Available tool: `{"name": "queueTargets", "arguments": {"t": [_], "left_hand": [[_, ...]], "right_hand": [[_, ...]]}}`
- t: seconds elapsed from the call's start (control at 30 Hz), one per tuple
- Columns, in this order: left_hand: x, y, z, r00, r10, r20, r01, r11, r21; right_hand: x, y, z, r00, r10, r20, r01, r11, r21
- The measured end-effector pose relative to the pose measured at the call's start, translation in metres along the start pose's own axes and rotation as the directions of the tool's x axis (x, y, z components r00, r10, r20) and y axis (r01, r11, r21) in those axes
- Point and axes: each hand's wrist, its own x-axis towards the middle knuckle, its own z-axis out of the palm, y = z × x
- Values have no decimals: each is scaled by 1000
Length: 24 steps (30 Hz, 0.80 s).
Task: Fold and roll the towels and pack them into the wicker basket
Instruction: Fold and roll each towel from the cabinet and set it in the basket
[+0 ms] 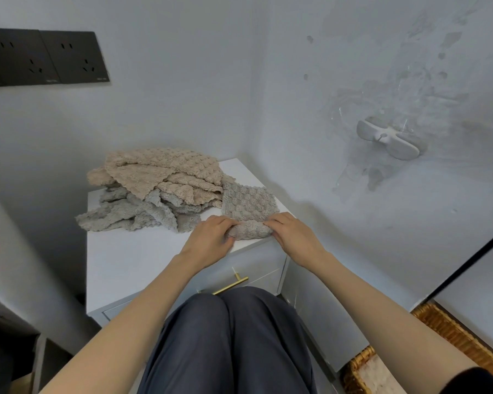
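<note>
The wicker basket (444,329) beside the table (131,251) shows only a corner and a stretch of rim. The right forearm (382,305) crosses it, the bottom edge cuts it, and I cannot tell what lies inside. The grey towels (131,214) sit half buried under the beige towels (160,169), so their number is unclear. The left grip (211,240) and right grip (293,237) cover both ends of the folded towel (249,206) where it is rolled. A knee (239,308) hides part of the drawer handle (231,284), and the socket panel (40,56) runs off the left edge.

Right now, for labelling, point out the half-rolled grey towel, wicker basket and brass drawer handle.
half-rolled grey towel (249,204), head view, flat part
wicker basket (450,334), head view, far rim
brass drawer handle (231,285), head view, bar
</note>
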Motion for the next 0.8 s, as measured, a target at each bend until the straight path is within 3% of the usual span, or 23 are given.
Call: {"name": "queueTargets", "arguments": {"t": [0.2, 0.33, 0.43, 0.6, 0.8], "left_hand": [[-5, 0, -8, 987, -145, 73, 160, 946, -281], [-6, -2, -7, 964, -254, 82, 266, 892, -366], [-1, 0, -5, 948, -312, 68, 316, 883, -348], [10, 0, 1, 905, -423, 46, 418, 863, -283], [19, -6, 9, 869, -495, -1, 485, 851, -203]], "right_hand": [[4, 0, -13, 978, 184, 95, -206, 905, 372], [8, -3, -15, 914, 364, 178, -403, 779, 481], [12, -5, -10, 859, 466, 211, -504, 700, 506], [17, -11, -2, 765, 630, 132, -599, 621, 506], [18, -23, 7, 729, 685, -15, -639, 688, 344]]}}
